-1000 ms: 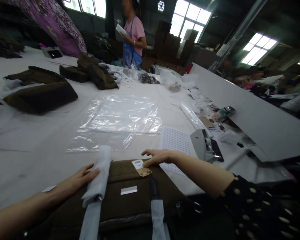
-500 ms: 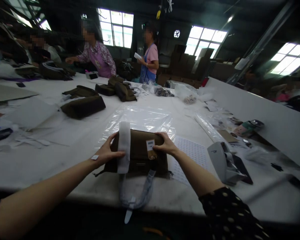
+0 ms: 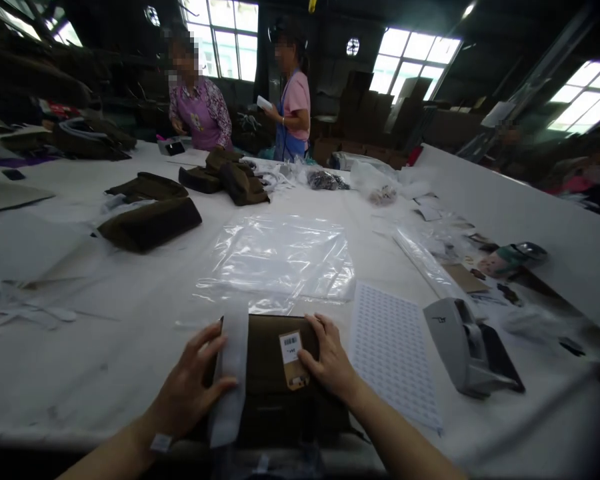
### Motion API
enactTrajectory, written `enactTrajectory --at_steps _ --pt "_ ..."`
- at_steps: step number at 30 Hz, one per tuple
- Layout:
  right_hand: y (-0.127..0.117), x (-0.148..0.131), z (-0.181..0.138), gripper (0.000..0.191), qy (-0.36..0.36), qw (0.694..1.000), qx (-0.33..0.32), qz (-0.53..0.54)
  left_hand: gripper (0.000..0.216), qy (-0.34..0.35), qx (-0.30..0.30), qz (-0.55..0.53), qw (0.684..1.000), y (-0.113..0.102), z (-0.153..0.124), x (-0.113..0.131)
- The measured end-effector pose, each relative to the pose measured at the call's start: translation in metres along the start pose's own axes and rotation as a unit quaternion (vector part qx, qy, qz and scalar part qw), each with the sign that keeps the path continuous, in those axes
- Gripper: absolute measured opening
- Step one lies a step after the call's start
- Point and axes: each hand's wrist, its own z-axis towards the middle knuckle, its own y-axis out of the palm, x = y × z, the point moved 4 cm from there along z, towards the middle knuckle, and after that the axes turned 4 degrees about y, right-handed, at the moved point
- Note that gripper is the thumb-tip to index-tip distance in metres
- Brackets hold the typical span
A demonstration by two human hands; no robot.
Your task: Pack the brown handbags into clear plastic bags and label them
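Note:
A dark olive-brown bag (image 3: 265, 370) lies at the table's near edge, with a white foam strip (image 3: 233, 390) running over its left part. My left hand (image 3: 180, 387) is closed on the bag's left side, thumb resting on the strip. A small white sticker (image 3: 161, 442) is stuck near that wrist. On the other side, my right hand (image 3: 333, 357) grips the bag's right edge, its thumb beside a brown hang tag (image 3: 293, 360) with a white barcode label. Below the bag its wrapped strap is mostly dark and cut off by the frame.
Flat clear plastic bags (image 3: 285, 257) lie just beyond the bag. At right are a label sheet (image 3: 395, 360), a grey dispenser (image 3: 460, 347) and a tumbler (image 3: 513, 259). More olive bags (image 3: 153, 223) sit at left. Two people (image 3: 200, 110) stand across the table.
The bag and both my hands now appear lower in view, closer to the table's near edge. The plastic bags behind are more exposed. The person in purple across the table has drawn an arm in.

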Motion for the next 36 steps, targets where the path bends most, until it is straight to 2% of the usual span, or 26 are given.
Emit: enactTrajectory --at_steps 2,3,5,6,8,11,15,19,22,24,26,28,29,31,34,36 --pt "-0.002 -0.009 0.001 0.055 -0.073 0.995 0.03 -0.068 0.044 0.062 -0.092 0.006 0.994 0.007 0.015 0.016" --pt "-0.002 -0.017 0.001 0.052 -0.128 0.987 0.019 -0.097 0.042 0.077 -0.127 0.011 0.989 0.011 0.021 0.022" --pt "-0.001 -0.03 0.0 0.049 -0.221 0.966 -0.038 -0.13 0.045 0.112 -0.15 0.046 0.981 0.017 0.031 0.031" --pt "0.0 -0.033 0.001 0.048 -0.239 0.959 -0.068 -0.139 0.049 0.138 -0.15 0.076 0.976 0.02 0.035 0.033" --pt "0.001 -0.032 0.001 0.052 -0.216 0.958 -0.099 -0.161 0.058 0.191 -0.146 0.141 0.96 0.029 0.039 0.03" --pt "0.007 -0.017 -0.001 0.069 -0.143 0.966 -0.095 -0.194 0.074 0.224 -0.153 0.187 0.944 0.042 0.038 0.012" --pt "0.027 0.0 -0.003 0.074 -0.092 0.969 -0.085 -0.212 0.077 0.206 -0.168 0.193 0.945 0.057 0.038 -0.007" --pt "0.031 -0.002 -0.003 0.074 -0.091 0.97 -0.107 -0.196 0.071 0.189 -0.168 0.179 0.951 0.06 0.041 -0.008" --pt "0.014 -0.004 0.001 0.073 -0.103 0.976 -0.116 -0.155 0.063 0.171 -0.169 0.114 0.964 0.049 0.039 -0.004" --pt "-0.007 0.003 0.015 0.068 -0.088 0.987 -0.072 -0.115 0.063 0.141 -0.162 0.049 0.975 0.036 0.036 -0.008" --pt "-0.025 0.013 0.042 0.058 -0.076 0.995 -0.007 -0.07 0.059 0.083 -0.133 -0.002 0.988 0.022 0.035 -0.022" --pt "-0.025 0.021 0.08 0.051 -0.114 0.993 0.012 -0.034 0.051 -0.002 -0.098 -0.013 0.995 0.013 0.034 -0.049" --pt "-0.017 0.022 0.1 0.052 -0.153 0.988 -0.01 -0.028 0.046 -0.04 -0.089 -0.003 0.995 0.012 0.034 -0.065" --pt "0.013 0.017 0.134 0.055 -0.25 0.961 -0.105 -0.047 0.044 -0.076 -0.106 0.034 0.991 0.018 0.032 -0.097" --pt "0.064 0.006 0.159 0.048 -0.387 0.877 -0.259 -0.12 0.051 -0.052 -0.199 0.082 0.975 0.041 0.027 -0.132" --pt "0.084 0.009 0.164 0.04 -0.421 0.839 -0.292 -0.182 0.055 -0.038 -0.24 0.094 0.965 0.053 0.023 -0.144"
